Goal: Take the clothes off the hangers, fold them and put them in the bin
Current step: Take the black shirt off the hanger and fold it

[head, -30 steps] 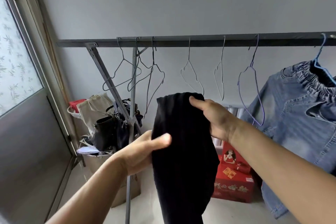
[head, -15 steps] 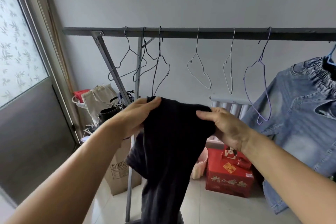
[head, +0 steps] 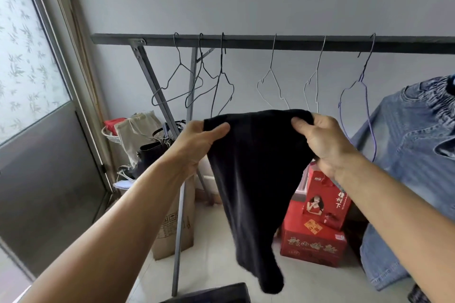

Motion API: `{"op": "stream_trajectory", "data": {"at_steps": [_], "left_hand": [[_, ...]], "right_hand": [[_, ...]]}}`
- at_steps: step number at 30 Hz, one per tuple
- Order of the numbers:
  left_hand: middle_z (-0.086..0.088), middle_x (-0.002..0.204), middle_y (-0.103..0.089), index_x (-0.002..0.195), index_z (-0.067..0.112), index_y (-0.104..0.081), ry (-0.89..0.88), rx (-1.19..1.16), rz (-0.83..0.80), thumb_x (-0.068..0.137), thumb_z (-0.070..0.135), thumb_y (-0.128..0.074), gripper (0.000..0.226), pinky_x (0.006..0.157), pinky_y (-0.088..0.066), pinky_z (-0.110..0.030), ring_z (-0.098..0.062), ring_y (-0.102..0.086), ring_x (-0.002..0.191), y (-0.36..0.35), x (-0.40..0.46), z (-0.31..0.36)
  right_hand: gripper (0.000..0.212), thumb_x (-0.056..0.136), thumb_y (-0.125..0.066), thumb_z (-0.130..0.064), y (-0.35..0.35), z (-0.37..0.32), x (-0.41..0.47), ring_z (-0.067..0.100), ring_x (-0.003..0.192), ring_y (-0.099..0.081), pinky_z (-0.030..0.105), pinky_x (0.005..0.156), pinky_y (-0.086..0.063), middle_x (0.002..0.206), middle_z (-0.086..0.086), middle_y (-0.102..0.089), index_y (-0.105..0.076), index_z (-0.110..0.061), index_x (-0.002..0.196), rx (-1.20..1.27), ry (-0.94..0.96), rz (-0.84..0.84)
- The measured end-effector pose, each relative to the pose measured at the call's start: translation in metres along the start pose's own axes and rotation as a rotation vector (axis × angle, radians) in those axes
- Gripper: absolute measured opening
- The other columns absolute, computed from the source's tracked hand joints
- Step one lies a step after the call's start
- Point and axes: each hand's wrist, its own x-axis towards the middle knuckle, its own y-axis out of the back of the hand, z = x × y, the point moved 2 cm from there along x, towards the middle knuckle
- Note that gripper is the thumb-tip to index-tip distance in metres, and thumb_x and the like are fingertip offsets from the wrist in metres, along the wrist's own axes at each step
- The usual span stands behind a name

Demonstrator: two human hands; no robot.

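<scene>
A dark grey metal clothes rail (head: 270,41) spans the view and carries six bare wire hangers (head: 272,81); a faded blue denim garment (head: 413,155) hangs at its right end. A black knit garment (head: 253,167) is held up in front of the rail, off any hanger, its lower end dangling above the pale floor. The left hand (head: 197,140) pinches its upper left corner, and the right hand (head: 322,140) grips its upper right corner.

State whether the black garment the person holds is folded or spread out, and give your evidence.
Spread out. The left hand and right hand pinch the black garment's top corners apart; it hangs open below.
</scene>
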Motion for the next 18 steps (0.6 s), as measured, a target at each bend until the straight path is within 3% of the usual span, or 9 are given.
{"op": "stream_trajectory", "data": {"at_steps": [4, 6, 8, 10, 13, 18], "left_hand": [[-0.008, 0.092, -0.076, 0.089, 0.01, -0.076, -0.126, 0.014, 0.133, 0.087, 0.027, -0.073, 0.017, 0.085, -0.06, -0.043, -0.025, -0.074, 0.085, -0.005, -0.001, 0.006], [0.001, 0.112, -0.069, 0.084, 0.019, -0.077, -0.225, 0.07, 0.201, 0.083, 0.034, -0.078, 0.015, 0.083, -0.06, -0.042, -0.024, -0.072, 0.095, -0.002, 0.002, 0.009], [0.013, 0.126, -0.059, 0.086, 0.025, -0.077, -0.313, 0.086, 0.164, 0.082, 0.036, -0.078, 0.012, 0.084, -0.059, -0.034, -0.018, -0.067, 0.107, 0.0, 0.002, 0.013], [0.004, 0.119, -0.068, 0.095, 0.019, -0.075, -0.328, 0.021, 0.105, 0.087, 0.03, -0.074, 0.014, 0.082, -0.057, -0.032, -0.015, -0.07, 0.099, -0.001, 0.0, 0.015], [-0.008, 0.084, -0.072, 0.095, 0.001, -0.069, -0.349, -0.043, 0.11, 0.089, 0.027, -0.07, 0.026, 0.074, -0.059, -0.038, -0.02, -0.07, 0.076, -0.006, -0.003, 0.019], [-0.012, 0.094, -0.074, 0.1, 0.008, -0.07, -0.284, -0.199, 0.04, 0.086, 0.024, -0.071, 0.022, 0.078, -0.059, -0.037, -0.023, -0.072, 0.086, -0.011, 0.001, 0.02]], "right_hand": [[0.014, 0.095, -0.061, -0.016, 0.008, -0.003, 0.004, 0.017, 0.069, -0.069, 0.027, 0.063, -0.054, 0.076, 0.002, -0.071, -0.069, -0.014, 0.085, 0.053, -0.044, 0.047], [0.012, 0.093, -0.063, -0.02, 0.01, -0.003, 0.004, 0.019, 0.071, -0.069, 0.028, 0.064, -0.054, 0.08, 0.004, -0.071, -0.07, -0.01, 0.094, 0.093, -0.096, 0.028], [0.014, 0.092, -0.064, -0.023, 0.012, -0.004, 0.004, 0.019, 0.074, -0.068, 0.026, 0.061, -0.053, 0.084, 0.005, -0.071, -0.07, -0.01, 0.097, 0.128, -0.114, 0.004], [0.014, 0.091, -0.064, -0.022, 0.012, -0.008, 0.004, 0.017, 0.075, -0.068, 0.023, 0.059, -0.053, 0.085, 0.004, -0.071, -0.07, -0.011, 0.097, 0.172, -0.092, -0.009], [0.014, 0.089, -0.064, -0.022, 0.012, -0.013, 0.004, 0.015, 0.084, -0.069, 0.022, 0.071, -0.054, 0.087, 0.003, -0.073, -0.072, -0.013, 0.096, 0.239, -0.036, -0.017], [0.036, 0.075, -0.067, -0.037, 0.012, -0.017, 0.004, 0.022, 0.094, -0.071, 0.032, 0.078, -0.056, 0.098, 0.006, -0.073, -0.072, -0.015, 0.103, 0.386, -0.067, -0.109]]}}
